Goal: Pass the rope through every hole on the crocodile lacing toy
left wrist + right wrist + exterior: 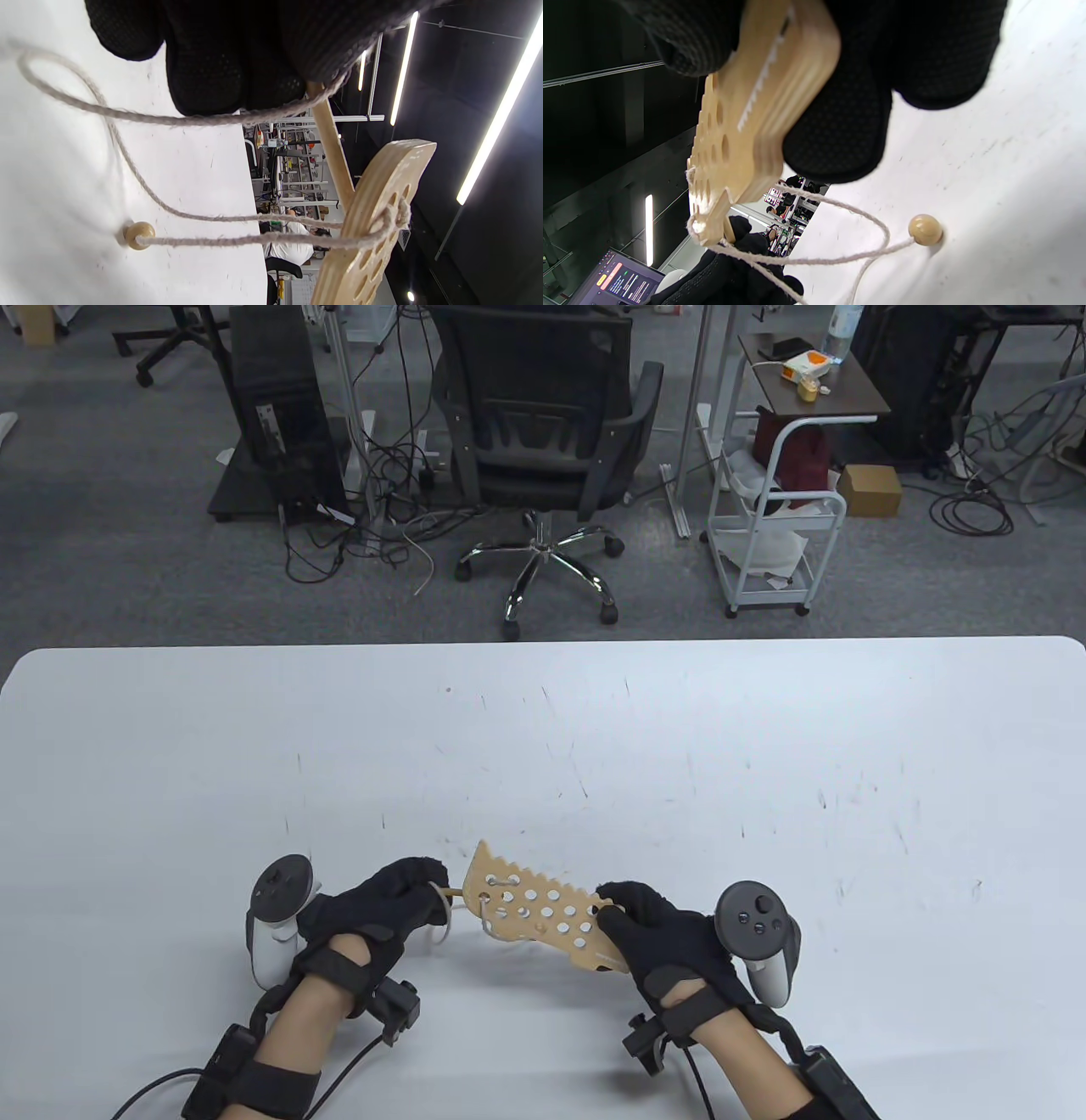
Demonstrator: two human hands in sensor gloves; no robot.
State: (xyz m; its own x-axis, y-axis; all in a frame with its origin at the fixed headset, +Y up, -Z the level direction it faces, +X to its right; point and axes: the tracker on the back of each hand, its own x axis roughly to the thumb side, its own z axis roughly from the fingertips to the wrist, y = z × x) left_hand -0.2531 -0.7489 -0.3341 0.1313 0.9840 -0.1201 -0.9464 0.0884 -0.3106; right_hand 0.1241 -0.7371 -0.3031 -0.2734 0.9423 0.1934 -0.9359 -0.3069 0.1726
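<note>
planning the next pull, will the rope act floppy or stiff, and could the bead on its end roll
Probably floppy: the rope sags in loose curves from the crocodile board to the table. The wooden bead is round and lies on the table, so it may roll when tugged, though the rope tethers it.

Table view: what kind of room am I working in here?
Most likely an office or lab workspace. Beyond the white table stand a black swivel office chair, a computer tower with loose cables on grey carpet, and a white rolling cart.
</note>
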